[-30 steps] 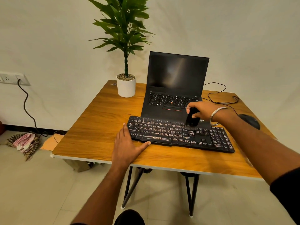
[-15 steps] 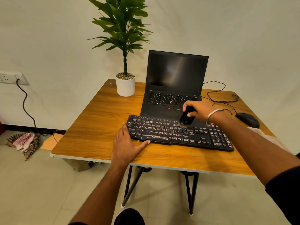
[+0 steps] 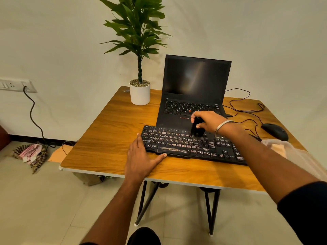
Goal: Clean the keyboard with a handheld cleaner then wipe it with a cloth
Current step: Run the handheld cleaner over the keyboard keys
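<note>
Head view: your right hand [image 3: 208,121] is gripping the black handheld cleaner [image 3: 196,127], fingers curled round it, and holding its lower end on the upper key rows of the keyboard [image 3: 185,144]. Your left hand [image 3: 141,158] is lying flat and holding nothing, fingers straight, thumb touching the keyboard's front left edge. The keyboard is lying on the worktop [image 3: 109,138], just before the laptop [image 3: 192,89]. A pale cloth [image 3: 290,151] is lying at the worktop's right edge.

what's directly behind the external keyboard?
An open laptop sits right behind the keyboard. The right hand holding the cleaner covers part of its palm rest.
</note>
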